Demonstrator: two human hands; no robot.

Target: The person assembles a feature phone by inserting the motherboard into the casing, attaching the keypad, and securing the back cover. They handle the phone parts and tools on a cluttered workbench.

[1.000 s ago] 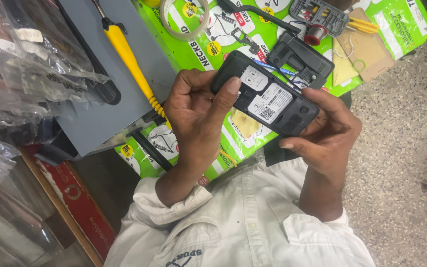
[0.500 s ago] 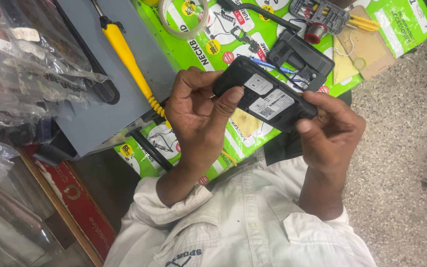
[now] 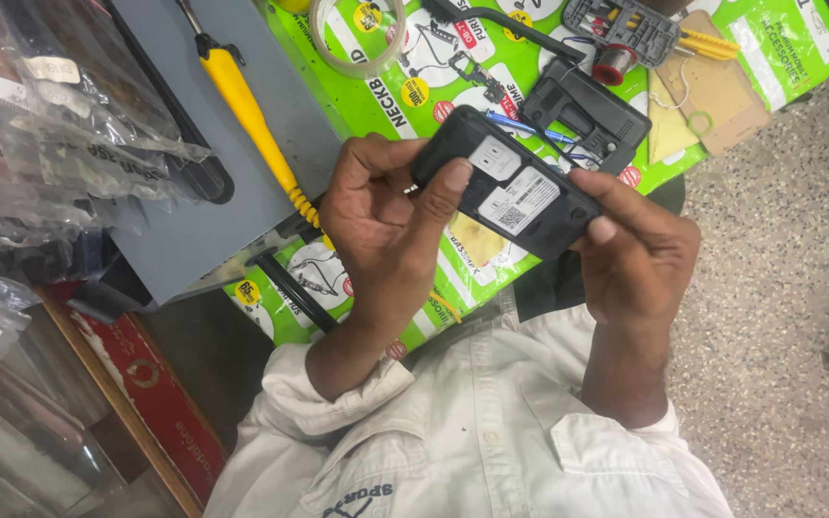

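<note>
Both hands' fingers [image 3: 438,197] grip the black phone [image 3: 506,182] — its front hidden.

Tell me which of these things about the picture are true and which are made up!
1. Both the left hand and the right hand hold the black phone. True.
2. The phone's screen faces up at the camera. False: its open back shows, with white stickers on it.
3. The yellow-handled tool lies on the grey board, with no hand on it. True.
4. The roll of clear tape hangs on a finger. False: it lies on the green mat, away from both hands.
5. The left hand's thumb presses on the phone. True.
</note>
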